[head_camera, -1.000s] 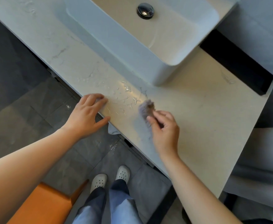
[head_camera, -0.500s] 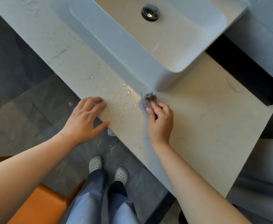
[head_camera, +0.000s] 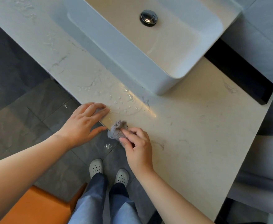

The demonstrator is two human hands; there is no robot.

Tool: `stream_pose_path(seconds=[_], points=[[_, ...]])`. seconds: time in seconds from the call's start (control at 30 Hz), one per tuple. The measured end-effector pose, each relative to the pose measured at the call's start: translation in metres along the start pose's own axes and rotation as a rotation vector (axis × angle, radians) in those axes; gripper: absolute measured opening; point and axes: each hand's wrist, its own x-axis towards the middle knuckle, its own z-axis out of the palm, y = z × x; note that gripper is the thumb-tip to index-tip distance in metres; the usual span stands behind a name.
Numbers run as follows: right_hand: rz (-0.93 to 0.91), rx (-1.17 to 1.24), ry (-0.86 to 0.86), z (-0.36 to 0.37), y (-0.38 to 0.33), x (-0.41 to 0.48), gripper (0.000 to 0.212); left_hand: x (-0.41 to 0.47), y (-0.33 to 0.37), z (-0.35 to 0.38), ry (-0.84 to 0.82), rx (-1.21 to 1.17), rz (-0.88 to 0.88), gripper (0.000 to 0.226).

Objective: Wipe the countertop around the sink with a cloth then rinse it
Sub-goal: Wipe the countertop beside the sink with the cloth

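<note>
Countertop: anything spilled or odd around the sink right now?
Yes: water droplets and streaks lie on the countertop in front of the sink, just beyond the left hand. A small wet patch also glints on the floor below the counter edge. The cloth, pinched by the right hand, is bunched and overhangs that edge.

The person wears loose blue denim jeans [head_camera: 92, 201], washed pale over the 2 legs at the near edge and darker toward the hems, where the fabric bunches in folds over the shoes. On the feet are 2 pale grey-white clogs, the left clog [head_camera: 96, 167] and the right clog [head_camera: 121, 176], each with a rounded toe and small round holes punched across the top. The left forearm [head_camera: 27, 160] and right forearm [head_camera: 169, 194] are bare as far as they show. The left hand [head_camera: 82, 125] and right hand [head_camera: 137, 146] are bare too, with short nails.
</note>
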Motion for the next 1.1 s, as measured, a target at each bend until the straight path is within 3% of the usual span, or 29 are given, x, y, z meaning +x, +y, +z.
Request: stream_pose_path(seconds=[0.1, 0.23, 0.47, 0.67, 0.87, 1.1], points=[[0.149, 0.215, 0.028, -0.02, -0.007, -0.001, 0.025, 0.002, -0.004, -0.004, -0.008, -0.021, 0.011, 0.065], [0.114, 0.04, 0.345, -0.053, 0.006, 0.045, 0.025, 0.001, -0.006, -0.002, -0.002, -0.033, 0.017, 0.058], [-0.014, -0.25, 0.248, -0.053, 0.043, 0.107, 0.027, 0.0, -0.007, -0.003, -0.005, -0.052, 0.021, 0.057], [0.067, -0.214, 0.341, -0.024, 0.039, 0.103, 0.028, 0.0, -0.01, -0.007, 0.004, -0.114, 0.038, 0.054], [0.013, -0.194, 0.318, -0.002, 0.022, 0.086, 0.027, -0.001, -0.018, -0.014, 0.102, -0.113, -0.037, 0.053], [-0.014, -0.182, 0.287, 0.029, -0.002, 0.053, 0.027, 0.0, -0.036, -0.015, 0.101, -0.066, -0.106, 0.055]])
